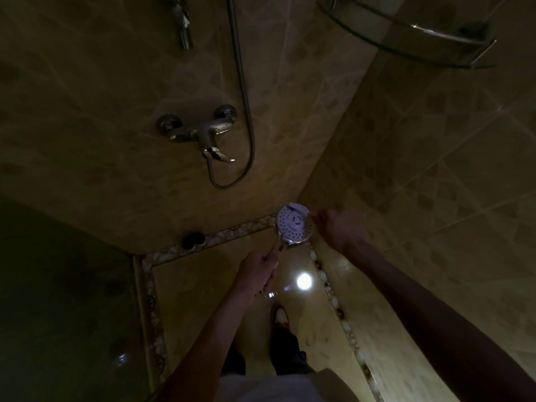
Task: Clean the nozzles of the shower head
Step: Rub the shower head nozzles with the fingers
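Note:
The round white shower head (295, 224) faces up at me, its dotted nozzle face lit in a dim shower stall. My left hand (256, 271) grips its chrome handle from below. My right hand (340, 229) is at the head's right rim with the fingers curled; something white shows at the head's top edge, and I cannot tell if the hand holds it. The metal hose (245, 91) runs from the wall mixer up the wall.
A chrome mixer tap (203, 134) is mounted on the tiled wall ahead. A corner glass shelf (412, 39) hangs at upper right. A dark round object (193, 240) sits at the wall's foot. A bright light reflection (304, 281) shines on the floor near my foot (280, 314).

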A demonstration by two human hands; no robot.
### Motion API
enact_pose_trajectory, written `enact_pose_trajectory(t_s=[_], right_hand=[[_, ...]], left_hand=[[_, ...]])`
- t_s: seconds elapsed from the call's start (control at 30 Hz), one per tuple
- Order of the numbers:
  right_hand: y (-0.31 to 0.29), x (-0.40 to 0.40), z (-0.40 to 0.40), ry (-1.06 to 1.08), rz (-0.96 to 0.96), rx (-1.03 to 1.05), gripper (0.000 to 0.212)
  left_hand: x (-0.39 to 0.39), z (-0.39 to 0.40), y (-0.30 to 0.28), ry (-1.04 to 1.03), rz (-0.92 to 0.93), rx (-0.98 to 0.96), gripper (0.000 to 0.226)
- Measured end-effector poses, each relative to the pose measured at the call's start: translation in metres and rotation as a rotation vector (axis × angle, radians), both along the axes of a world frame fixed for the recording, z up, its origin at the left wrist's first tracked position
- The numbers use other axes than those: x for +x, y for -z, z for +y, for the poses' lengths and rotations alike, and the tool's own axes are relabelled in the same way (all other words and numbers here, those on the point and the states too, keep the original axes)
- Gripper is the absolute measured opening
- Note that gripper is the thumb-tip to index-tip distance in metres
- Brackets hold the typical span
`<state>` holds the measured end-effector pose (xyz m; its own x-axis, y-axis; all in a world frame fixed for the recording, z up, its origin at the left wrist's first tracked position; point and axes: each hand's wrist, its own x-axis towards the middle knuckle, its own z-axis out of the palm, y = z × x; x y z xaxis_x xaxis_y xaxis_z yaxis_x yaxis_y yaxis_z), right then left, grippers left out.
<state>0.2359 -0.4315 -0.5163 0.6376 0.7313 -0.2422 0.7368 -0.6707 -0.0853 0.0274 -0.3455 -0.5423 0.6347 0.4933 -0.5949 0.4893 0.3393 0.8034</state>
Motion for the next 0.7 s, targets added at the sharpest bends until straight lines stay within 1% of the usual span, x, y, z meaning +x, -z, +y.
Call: enact_pose_trajectory(t_s=[0.07,0.1,0.17,0.23,0.27,0.37,0.47,0.53,0.63,0.7], right_hand=[[-0.006,0.006,0.001,0.042,-0.021,0.026,0.053],[-0.006,0.002,0.002,0.041,0.000,0.040,0.054],[-0.003,-0.017,0.000,-0.015,0.046,0.044,0.054],[0.003,-0.030,-0.003,-0.115,0.002,0.045,0.049],[0.004,-0.029,-0.003,-0.119,-0.016,0.044,0.047],[-0.001,-0.005,0.002,-0.005,0.000,0.009,0.054],[-0.008,0.009,0.008,0.055,0.027,0.053,0.054],[-0.006,-0.002,0.007,-0.003,0.036,0.061,0.054],[0.004,-0.024,0.000,-0.176,-0.005,0.026,0.048],[0.003,-0.018,0.002,-0.162,-0.016,0.018,0.046]], left_hand=[[0.001,0.000,-0.001,0.001,-0.009,-0.005,0.033],[0.002,0.000,-0.001,-0.002,-0.012,-0.011,0.033],[0.003,0.001,0.000,-0.014,-0.003,-0.013,0.034],[0.004,0.001,0.002,-0.021,0.007,-0.003,0.036],[0.005,0.001,0.002,-0.020,0.009,0.002,0.036],[0.006,0.002,0.001,-0.012,0.019,0.001,0.036],[0.010,0.001,-0.002,-0.017,-0.001,-0.020,0.033],[0.012,0.001,-0.002,-0.028,-0.019,-0.016,0.032],[0.010,0.003,-0.001,-0.022,-0.006,0.024,0.036],[0.009,0.004,-0.001,-0.014,-0.003,0.029,0.036]])
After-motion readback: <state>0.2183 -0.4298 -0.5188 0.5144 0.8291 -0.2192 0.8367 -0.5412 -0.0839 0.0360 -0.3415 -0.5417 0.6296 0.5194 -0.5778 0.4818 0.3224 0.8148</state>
